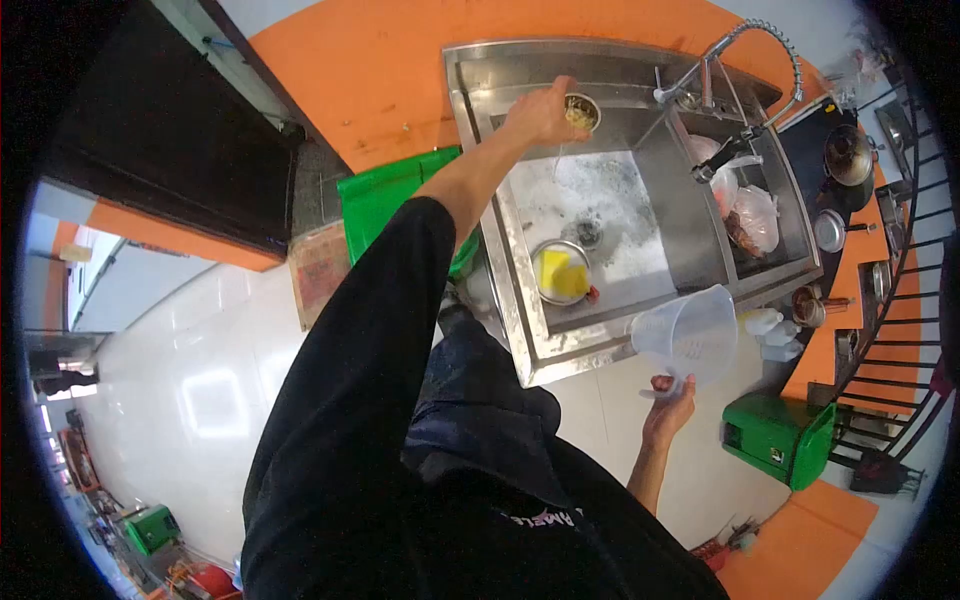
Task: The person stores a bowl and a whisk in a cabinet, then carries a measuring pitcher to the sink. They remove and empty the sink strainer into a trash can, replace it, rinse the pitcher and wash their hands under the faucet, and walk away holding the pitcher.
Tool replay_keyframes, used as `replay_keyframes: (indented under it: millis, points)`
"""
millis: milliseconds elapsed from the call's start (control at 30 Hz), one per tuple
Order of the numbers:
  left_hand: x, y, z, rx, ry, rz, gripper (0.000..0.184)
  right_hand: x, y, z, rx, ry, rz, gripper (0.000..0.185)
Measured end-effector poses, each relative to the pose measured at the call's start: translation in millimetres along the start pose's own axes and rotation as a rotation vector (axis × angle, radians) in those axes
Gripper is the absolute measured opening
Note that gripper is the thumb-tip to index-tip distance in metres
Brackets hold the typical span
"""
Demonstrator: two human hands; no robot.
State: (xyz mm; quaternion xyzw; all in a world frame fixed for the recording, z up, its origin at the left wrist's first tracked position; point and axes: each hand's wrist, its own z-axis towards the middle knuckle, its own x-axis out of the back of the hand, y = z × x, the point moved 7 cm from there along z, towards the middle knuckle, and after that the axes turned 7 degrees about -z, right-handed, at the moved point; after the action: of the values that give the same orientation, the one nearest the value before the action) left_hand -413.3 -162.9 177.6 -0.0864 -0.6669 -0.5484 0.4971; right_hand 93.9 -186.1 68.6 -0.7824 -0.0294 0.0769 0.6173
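So, left hand (543, 113) is gripping a cup (596, 117) at the basin's (690, 250) 12 o'clock, mouth toward the camera. Right hand (668, 410) holds a jug (695, 338) near 5 o'clock; can't really read its long axis. Sponge (567, 275) fills most of a bowl (575, 249) at 7; tap (708, 85) at 1.

Near the front left of the sink's (580, 360) large basin (625, 265) sits a bowl (563, 300), sponge (553, 268) inside; the left hand (545, 112) has a cup (597, 113) at its rear. Rightward, the small basin (765, 266) contains bags (755, 218) (the faucet (708, 88) rises behind). The right hand's (672, 405) jug (695, 335) is by the front rim. One bin (385, 195) stands left, another right.
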Motion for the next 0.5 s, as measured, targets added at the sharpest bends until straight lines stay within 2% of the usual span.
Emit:
replay_keyframes:
  millis: [133, 333, 500]
  points:
    - [-8, -8, 7, -0.059, -0.015, -0.052, 0.091, 7, 8, 8, 0.014, 0.11, 0.027, 0.036]
    - [-37, 1, 26, -0.391, 0.025, 0.162, 0.074, -6, 8, -4, 0.048, 0.128, -0.02, 0.038]
    - [-72, 9, 46, -0.287, -0.331, 0.338, 0.062, -5, 9, -3, 0.061, 0.135, 0.025, 0.037]
